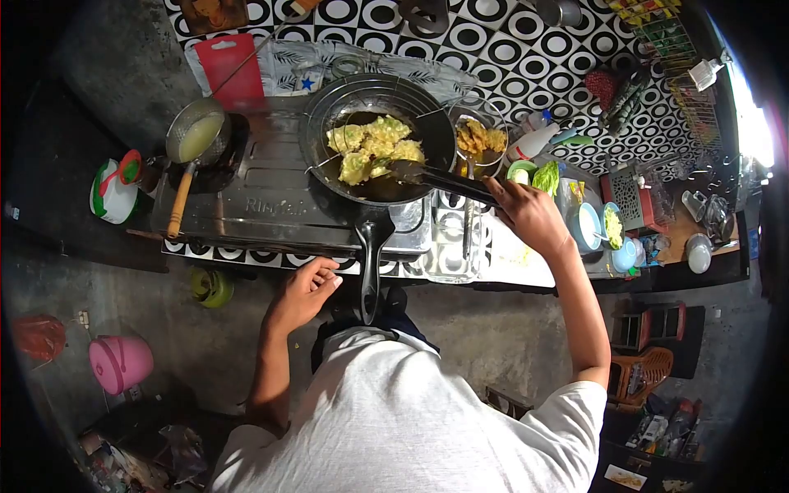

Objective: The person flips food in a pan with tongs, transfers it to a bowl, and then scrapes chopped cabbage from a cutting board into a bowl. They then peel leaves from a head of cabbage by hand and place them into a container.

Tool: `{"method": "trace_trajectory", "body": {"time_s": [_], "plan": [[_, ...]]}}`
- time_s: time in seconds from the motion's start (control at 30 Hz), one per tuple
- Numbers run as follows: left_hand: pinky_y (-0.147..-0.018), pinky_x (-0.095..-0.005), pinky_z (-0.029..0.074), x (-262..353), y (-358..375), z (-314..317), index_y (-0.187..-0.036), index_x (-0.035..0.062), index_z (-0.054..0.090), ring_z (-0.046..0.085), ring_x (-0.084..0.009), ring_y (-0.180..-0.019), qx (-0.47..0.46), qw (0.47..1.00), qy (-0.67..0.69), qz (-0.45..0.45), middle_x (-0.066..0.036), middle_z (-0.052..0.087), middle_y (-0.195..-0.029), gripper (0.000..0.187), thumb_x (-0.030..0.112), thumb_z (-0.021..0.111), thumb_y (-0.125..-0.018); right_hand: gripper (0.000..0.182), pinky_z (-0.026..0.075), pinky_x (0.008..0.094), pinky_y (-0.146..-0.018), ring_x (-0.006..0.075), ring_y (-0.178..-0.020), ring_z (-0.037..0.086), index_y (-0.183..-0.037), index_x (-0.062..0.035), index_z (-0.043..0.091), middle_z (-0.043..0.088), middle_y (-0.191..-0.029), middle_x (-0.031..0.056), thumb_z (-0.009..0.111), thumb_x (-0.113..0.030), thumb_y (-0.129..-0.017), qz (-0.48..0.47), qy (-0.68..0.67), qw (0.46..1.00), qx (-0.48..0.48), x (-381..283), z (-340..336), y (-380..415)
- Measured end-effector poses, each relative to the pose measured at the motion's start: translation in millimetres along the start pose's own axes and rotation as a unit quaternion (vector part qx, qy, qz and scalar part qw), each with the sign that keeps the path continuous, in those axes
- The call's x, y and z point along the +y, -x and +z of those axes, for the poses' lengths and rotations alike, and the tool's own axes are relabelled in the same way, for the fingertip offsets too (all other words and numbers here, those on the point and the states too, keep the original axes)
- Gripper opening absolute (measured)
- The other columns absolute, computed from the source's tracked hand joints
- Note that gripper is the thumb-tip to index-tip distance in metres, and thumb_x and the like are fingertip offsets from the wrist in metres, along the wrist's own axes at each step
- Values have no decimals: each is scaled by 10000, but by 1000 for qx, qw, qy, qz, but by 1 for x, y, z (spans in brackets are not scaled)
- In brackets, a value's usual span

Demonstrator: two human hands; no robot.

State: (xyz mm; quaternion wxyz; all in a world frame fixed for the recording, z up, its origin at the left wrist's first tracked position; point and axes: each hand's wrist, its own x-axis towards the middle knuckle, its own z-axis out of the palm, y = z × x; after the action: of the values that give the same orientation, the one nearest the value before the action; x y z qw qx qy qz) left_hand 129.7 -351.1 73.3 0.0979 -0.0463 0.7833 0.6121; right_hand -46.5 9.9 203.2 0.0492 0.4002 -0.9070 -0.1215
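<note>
My right hand [530,218] is wrapped round the handle of a black spatula [456,182]. The spatula's dark head rests at the lower right edge of pale yellow-green fritters [374,148], which lie in oil in a black frying pan [312,135]. A round wire rack [386,89] sits along the pan's far rim. Near the pan's handle [368,271], to its left, hovers my left hand [306,294]. It holds nothing, and its fingers are loosely bent with the thumb apart.
The pan stands on a steel stove [271,181]. On the left burner side is a wooden-handled strainer [196,135]. Browned fritters [481,138] lie in a wire basket right of the pan. Bowls [588,226] and leafy greens [546,177] stand farther right. A green gas cylinder [211,287] is below.
</note>
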Motion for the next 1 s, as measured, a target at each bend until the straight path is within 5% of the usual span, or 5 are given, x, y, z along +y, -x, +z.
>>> {"method": "trace_trajectory", "body": {"time_s": [0.27,1.0], "plan": [[-669,-264,477,-3,6,-7,-1150,32,610,566,-107,-738,4,1000,-3,7,-42,638,-877,261,155,672,-928,670,524,394,-719,290,-840,630,-1423,-83,469,595,-939,123,700,-128,-796,32,-24,999,19,-6,-9,4],[-678,-266,483,-4,14,-5,-1129,32,609,587,-116,-763,18,1000,-3,19,-46,652,-891,236,141,665,-927,570,536,390,-705,286,-814,657,-1387,-61,498,615,-1005,133,646,-158,-845,8,-18,998,58,-3,9,-6]]}}
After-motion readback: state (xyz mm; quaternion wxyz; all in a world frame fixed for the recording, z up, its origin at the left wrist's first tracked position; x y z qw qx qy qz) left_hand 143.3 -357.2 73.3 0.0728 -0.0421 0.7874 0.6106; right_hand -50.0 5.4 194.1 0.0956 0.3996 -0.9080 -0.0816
